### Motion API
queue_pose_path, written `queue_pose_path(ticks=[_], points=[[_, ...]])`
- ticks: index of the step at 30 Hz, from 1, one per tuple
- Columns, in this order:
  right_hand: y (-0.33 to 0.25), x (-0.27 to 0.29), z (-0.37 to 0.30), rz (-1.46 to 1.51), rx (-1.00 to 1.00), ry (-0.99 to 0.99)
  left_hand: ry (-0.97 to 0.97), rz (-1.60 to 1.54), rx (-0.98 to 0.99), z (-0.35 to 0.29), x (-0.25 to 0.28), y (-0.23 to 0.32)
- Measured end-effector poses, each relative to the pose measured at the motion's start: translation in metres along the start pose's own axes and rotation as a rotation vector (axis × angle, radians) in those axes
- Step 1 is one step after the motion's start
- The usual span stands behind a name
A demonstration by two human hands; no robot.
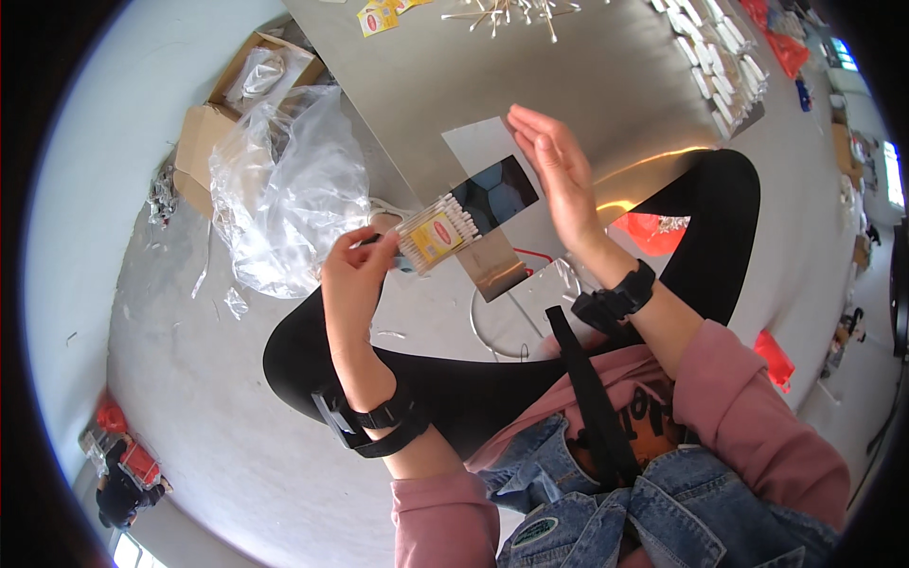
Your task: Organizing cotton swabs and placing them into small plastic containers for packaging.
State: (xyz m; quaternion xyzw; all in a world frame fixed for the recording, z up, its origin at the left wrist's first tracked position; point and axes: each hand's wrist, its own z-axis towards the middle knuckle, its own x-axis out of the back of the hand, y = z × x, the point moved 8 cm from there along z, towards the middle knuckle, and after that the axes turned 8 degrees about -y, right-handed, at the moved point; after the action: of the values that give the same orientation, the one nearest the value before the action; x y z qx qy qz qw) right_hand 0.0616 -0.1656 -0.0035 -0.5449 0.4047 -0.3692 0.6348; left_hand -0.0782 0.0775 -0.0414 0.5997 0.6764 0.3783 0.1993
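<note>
My left hand (pixel 355 279) pinches one end of a flat bundle of cotton swabs (pixel 437 237), which carries a yellow and red label. The bundle lies tilted, its far swab tips toward a dark glossy panel (pixel 497 194) on the table's near edge. My right hand (pixel 561 175) is raised beside that panel, fingers stretched and close together, palm turned left, with nothing visible in it. A pale sheet (pixel 473 142) lies just beyond the panel. Nearer to me, a small brownish metal plate (pixel 492 265) sits beside the bundle. Whether the bundle is wrapped is unclear.
On the steel table (pixel 587 76) are loose cotton swabs (pixel 516 11), yellow labels (pixel 379 17) and a pile of white swab bundles (pixel 715 62). A cardboard box (pixel 204 151) and a clear plastic bag (pixel 284 189) stand left. A red bag (pixel 651 233) lies near my right leg.
</note>
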Motion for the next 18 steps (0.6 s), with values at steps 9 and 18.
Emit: queue_pose_path(ticks=[9,18], points=[[-0.008,0.043,0.01,-0.097,0.006,0.041,0.031,-0.286,0.026,-0.002,0.0,-0.017],[0.008,-0.066,-0.024,0.142,-0.115,-0.146,0.385,-0.947,-0.096,-0.031,-0.057,-0.041]])
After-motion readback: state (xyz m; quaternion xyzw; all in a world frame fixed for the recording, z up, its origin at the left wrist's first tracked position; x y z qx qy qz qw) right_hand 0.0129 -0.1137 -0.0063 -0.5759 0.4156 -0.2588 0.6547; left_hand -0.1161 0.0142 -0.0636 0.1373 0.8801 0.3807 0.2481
